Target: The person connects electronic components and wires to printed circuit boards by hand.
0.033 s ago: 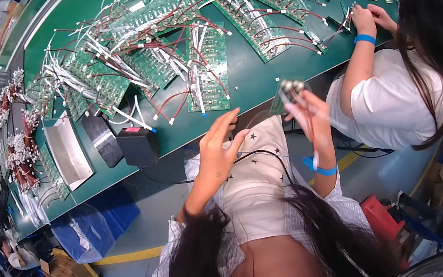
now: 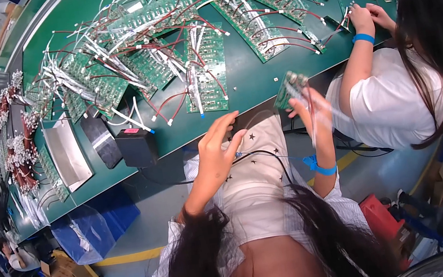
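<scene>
My right hand (image 2: 313, 107) grips a small green circuit board (image 2: 284, 92) just off the table's front edge. Pale metallic or white parts sit at the board's upper end, and blurred red and white wires (image 2: 312, 110) trail down past the wrist. My left hand (image 2: 220, 145) is held over my lap, thumb and fingers apart with nothing between them. Closest to it on the table lies a larger green circuit board (image 2: 206, 75) with white and dark red wires across it.
Wired circuit boards (image 2: 149, 20) cover the back of the green table (image 2: 259, 84). At the left are a black box (image 2: 139, 148), a metal tray (image 2: 67, 153) and bundled wires (image 2: 22, 162). To the right, another person (image 2: 390, 79) works close by, both hands on the table.
The small board in my right hand has tilted more upright and swung slightly, its wires now hanging down more. My left hand stays almost still.
</scene>
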Motion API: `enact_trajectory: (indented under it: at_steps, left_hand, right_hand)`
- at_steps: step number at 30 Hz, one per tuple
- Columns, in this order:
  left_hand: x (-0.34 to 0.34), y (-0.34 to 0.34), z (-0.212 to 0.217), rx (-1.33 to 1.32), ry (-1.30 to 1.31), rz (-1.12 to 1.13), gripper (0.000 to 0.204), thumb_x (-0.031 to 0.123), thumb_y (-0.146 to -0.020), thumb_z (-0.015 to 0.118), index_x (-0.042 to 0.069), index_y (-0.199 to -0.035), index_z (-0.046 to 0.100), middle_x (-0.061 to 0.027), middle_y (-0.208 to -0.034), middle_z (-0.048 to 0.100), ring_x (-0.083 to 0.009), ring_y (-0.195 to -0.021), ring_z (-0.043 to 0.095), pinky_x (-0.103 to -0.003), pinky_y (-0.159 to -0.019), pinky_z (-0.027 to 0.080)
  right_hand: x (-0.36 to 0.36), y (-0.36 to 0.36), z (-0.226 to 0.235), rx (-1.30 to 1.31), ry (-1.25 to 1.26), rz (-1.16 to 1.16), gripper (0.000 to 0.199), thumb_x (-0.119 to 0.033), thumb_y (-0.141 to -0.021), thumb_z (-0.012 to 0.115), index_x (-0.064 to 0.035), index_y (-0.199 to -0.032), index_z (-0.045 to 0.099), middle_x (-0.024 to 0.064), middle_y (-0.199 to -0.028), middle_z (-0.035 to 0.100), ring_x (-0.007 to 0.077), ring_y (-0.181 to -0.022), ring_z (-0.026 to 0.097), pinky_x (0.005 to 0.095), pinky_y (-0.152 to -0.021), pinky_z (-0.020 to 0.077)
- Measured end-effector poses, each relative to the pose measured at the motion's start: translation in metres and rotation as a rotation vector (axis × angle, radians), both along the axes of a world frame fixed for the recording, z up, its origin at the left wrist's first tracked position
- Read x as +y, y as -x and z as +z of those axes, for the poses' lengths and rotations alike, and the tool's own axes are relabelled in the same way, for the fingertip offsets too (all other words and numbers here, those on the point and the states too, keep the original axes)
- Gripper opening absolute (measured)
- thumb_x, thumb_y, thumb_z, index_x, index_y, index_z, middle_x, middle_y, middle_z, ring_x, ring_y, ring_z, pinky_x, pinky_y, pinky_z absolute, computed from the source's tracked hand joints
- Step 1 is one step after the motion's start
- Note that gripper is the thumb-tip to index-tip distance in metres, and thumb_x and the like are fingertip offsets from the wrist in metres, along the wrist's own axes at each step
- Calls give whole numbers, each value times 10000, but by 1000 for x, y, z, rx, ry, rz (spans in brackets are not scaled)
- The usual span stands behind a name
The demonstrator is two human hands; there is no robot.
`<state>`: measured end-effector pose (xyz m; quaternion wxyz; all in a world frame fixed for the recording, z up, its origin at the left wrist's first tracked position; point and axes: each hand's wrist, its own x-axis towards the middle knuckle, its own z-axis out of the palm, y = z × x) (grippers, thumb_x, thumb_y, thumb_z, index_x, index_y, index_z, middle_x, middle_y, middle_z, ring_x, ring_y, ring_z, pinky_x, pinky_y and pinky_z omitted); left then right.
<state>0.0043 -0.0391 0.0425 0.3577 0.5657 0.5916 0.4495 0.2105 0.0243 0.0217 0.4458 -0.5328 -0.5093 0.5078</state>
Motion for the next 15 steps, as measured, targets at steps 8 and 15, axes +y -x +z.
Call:
enact_trajectory:
  at_steps: [8, 15]
  left_hand:
    - [-1, 10, -30, 508, -368, 222, 204, 10, -653, 669, 22, -826, 561, -101, -820, 545, -292, -788, 517, -369, -708, 411]
    - [-7, 14, -40, 735, -159, 445, 503, 183, -667, 702, 0, -1060, 446, -154, -1148, 429, -321, -1055, 391, -416, -889, 279]
  right_hand:
    - [34, -19, -19, -6, -29, -379, 234, -89, -824, 560, 83, -980, 534, 71, -748, 582, 84, -554, 529, 193, -436, 420]
    - [10, 2, -4, 27, -139, -378, 210, -63, -821, 558, 71, -981, 541, 45, -696, 560, 59, -538, 512, 180, -427, 396]
